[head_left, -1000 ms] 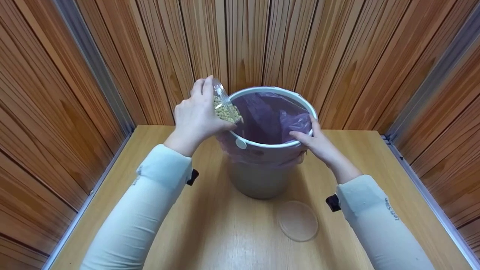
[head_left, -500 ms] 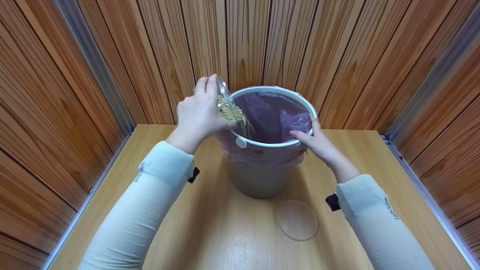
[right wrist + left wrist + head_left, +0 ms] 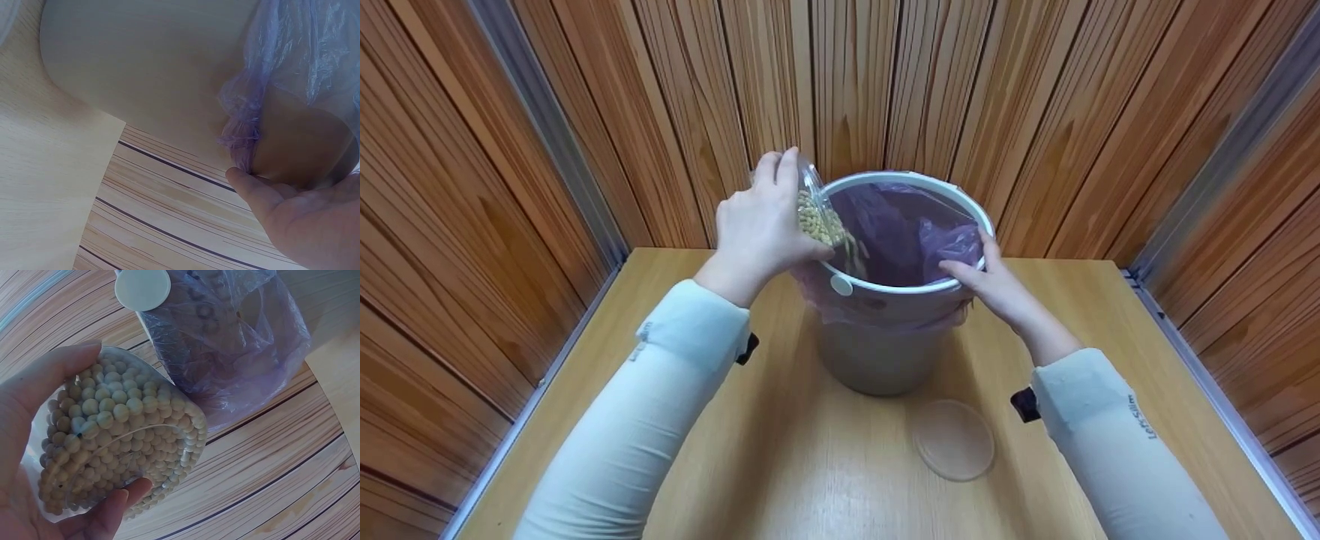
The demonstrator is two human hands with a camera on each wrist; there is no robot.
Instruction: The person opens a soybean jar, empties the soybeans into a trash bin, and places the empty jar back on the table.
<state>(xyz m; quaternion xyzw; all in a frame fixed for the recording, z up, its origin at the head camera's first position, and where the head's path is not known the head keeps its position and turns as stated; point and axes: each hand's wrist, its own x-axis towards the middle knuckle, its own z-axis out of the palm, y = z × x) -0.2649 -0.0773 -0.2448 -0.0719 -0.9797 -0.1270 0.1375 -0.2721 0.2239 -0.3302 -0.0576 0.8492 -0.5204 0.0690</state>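
Left of the head view's centre, the left hand (image 3: pixel 757 225) grips a clear jar (image 3: pixel 121 416) of pale beans (image 3: pixel 819 219), tilted at the rim (image 3: pixel 911 289) of a bin (image 3: pixel 879 361) mid-frame, beans spilling in. Right of centre, the right hand (image 3: pixel 994 285) grips the rim, over a purple bag (image 3: pixel 949 240). A clear lid (image 3: pixel 955 440) lies below centre.

The back wall (image 3: pixel 855 90), as well as the left wall (image 3: pixel 450 217) and the right wall (image 3: pixel 1245 285), is covered with orange-brown wood-look boards, divided by dark lines. Grey strips (image 3: pixel 555 124) stand in both corners, and metal-coloured rails (image 3: pixel 532 400) border the sides of the bench (image 3: pixel 810 465). Its yellowish wooden surface shows a pale reflection of light (quite soft) near the front.
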